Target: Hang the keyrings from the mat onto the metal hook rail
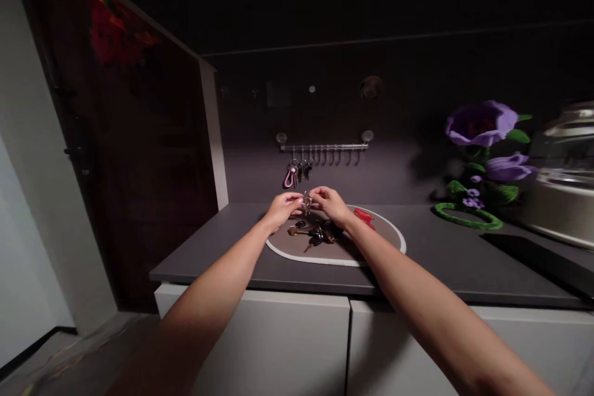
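Observation:
Between my two hands, above an oval mat (334, 255) with a white rim, is a small bunch of keys (307, 203) on a metal ring. My left hand (284, 209) pinches its left side, and my right hand (330, 203) pinches it from the right. Below them several more keys (316, 235), some with black heads, lie on the mat. A red object (364, 216) rests near my right wrist, partly hidden by it. Behind my hands, a hook rail (325, 147) on the wall carries keys and a pink loop (290, 176) at its left end.
The mat lies on a dark countertop (208, 253) above white cabinet doors (278, 340). To the right stand purple artificial flowers (482, 124) with a green ring base, beside a large shiny pot-like vessel (566, 198). A dark door (139, 185) is on the left.

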A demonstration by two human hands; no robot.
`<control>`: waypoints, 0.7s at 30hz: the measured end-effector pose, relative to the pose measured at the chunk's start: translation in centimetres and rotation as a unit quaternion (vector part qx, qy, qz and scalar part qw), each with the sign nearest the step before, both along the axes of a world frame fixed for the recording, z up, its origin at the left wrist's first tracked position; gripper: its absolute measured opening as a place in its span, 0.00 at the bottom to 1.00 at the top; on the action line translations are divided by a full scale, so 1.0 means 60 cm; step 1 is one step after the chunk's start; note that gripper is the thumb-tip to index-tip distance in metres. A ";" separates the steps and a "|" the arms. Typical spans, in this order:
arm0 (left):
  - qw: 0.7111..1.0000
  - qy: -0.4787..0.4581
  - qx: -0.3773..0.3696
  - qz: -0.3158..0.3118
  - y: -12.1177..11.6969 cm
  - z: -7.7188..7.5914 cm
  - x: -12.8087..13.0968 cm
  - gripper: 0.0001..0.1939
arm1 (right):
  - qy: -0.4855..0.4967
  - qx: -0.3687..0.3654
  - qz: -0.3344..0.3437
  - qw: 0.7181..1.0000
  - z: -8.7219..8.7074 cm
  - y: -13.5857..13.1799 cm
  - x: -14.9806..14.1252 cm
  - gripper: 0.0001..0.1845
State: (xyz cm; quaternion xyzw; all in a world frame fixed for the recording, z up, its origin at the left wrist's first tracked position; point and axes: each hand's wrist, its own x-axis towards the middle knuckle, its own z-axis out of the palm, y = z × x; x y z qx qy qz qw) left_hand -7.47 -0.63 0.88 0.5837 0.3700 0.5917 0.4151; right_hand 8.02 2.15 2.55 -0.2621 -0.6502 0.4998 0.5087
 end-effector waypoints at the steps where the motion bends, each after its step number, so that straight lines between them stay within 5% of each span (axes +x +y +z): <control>1: 1.000 0.021 0.006 0.012 0.001 -0.002 0.001 0.15 | 0.007 -0.003 -0.007 1.000 0.001 0.001 0.000 0.16; 6: 0.983 0.154 0.054 0.081 0.006 -0.010 0.003 0.11 | 0.024 -0.023 -0.029 0.999 0.007 -0.002 0.003 0.15; 12: 0.912 0.335 0.166 0.169 0.002 -0.010 -0.001 0.10 | 0.046 -0.038 -0.076 0.995 0.026 0.002 0.005 0.13; 17: 0.892 0.371 0.180 0.187 0.006 -0.014 -0.003 0.11 | 0.094 -0.024 -0.130 0.987 0.054 0.029 -0.003 0.11; 21: 0.889 0.372 0.181 0.195 0.010 -0.017 -0.003 0.11 | 0.052 0.017 -0.243 0.968 0.075 0.068 -0.013 0.09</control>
